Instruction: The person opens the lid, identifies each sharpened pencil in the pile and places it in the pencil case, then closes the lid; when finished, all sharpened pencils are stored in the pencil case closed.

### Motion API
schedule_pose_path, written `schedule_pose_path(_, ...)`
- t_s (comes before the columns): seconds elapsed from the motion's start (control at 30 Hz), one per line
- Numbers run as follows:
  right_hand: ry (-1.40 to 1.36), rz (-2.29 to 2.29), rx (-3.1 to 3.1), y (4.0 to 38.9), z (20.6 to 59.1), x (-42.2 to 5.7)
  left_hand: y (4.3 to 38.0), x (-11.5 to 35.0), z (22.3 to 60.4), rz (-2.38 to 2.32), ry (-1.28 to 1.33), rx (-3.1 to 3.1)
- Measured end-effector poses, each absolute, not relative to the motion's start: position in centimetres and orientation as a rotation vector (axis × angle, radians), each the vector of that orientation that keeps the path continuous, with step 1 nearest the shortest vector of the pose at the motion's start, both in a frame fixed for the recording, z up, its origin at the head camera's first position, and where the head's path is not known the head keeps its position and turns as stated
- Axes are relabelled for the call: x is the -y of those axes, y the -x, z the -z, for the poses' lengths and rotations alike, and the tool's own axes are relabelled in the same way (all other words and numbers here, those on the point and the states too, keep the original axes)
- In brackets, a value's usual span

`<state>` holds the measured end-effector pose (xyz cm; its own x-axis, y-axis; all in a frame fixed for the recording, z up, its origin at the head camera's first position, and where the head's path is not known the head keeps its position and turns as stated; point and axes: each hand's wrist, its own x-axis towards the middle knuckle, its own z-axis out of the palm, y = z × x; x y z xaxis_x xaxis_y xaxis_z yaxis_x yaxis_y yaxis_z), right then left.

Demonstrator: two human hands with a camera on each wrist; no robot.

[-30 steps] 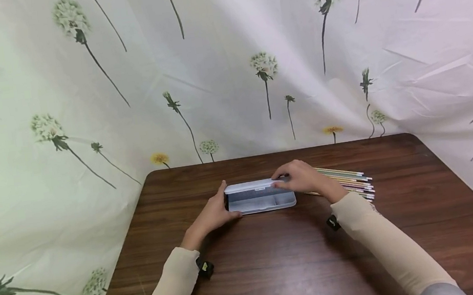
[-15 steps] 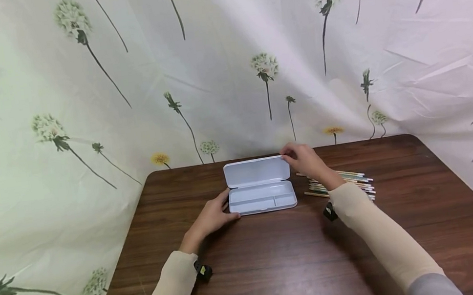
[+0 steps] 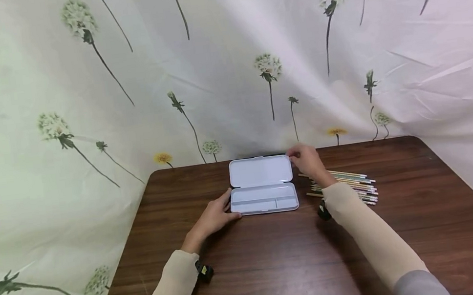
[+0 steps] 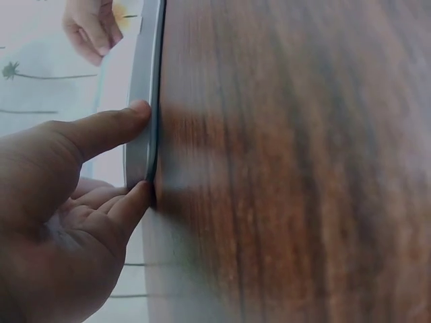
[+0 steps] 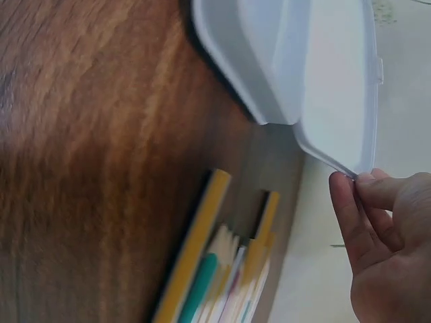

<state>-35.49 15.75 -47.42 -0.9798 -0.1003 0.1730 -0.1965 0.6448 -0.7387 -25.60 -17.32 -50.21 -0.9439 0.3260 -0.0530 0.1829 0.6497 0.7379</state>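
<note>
First, one pale case (image 3: 264,192), hinged, placed toward the far edge of the table (image 3: 273,266), between the two hands. Its base lies flat; its lid (image 3: 260,171) is turned back on the far side, the exact angle hard to tell. Base divided into three compartments: one long at the back, and in front a longer one at left beside a shorter one at right.

Left hand (image 3: 213,215): grasping the left end of the base round its near corner. Thumb on the near wall, fingertips at the end wall, as the left wrist view shows; the case extends to the right from this grip.

Right hand (image 3: 308,158): pinching the far right corner of the lid, thumb against fingertips with the rim between them. From this grip, the rest of the lid runs left, and the base lies nearer the person, to the left and below.

Pencils (image 3: 351,180), one loose bundle: on the table to the right of the case, apart from it, partly covered by the right forearm in the head view. Pale ends point right; one green pencil and several yellow ones show at the right wrist.

Sleeves (image 3: 165,289), two: cream, grey higher up.

Cloth (image 3: 227,70): pale, printed with dandelions, hung behind the table.
</note>
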Motion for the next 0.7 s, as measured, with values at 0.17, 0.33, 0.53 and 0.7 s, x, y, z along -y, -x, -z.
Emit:
schedule_pose_path(0.17, -0.127, -1.294, 2.782, 36.0, 48.6, -15.6, 25.7, 17.3, 50.5, -1.148, -0.421, -2.704)
schedule_pose_path(0.33, -0.084, -1.286, 2.766, 36.1, 49.0, -15.6, 25.8, 17.1, 50.6, -1.149, -0.415, -2.701)
schedule_pose_path(0.53, -0.124, -1.274, 2.814, 35.9, 48.0, -15.9, 25.9, 17.1, 50.6, -1.167, -0.418, -2.696)
schedule_pose_path(0.7, -0.257, -1.239, 2.841, 35.8, 46.2, -16.8, 25.7, 17.4, 50.5, -1.193, -0.399, -2.681)
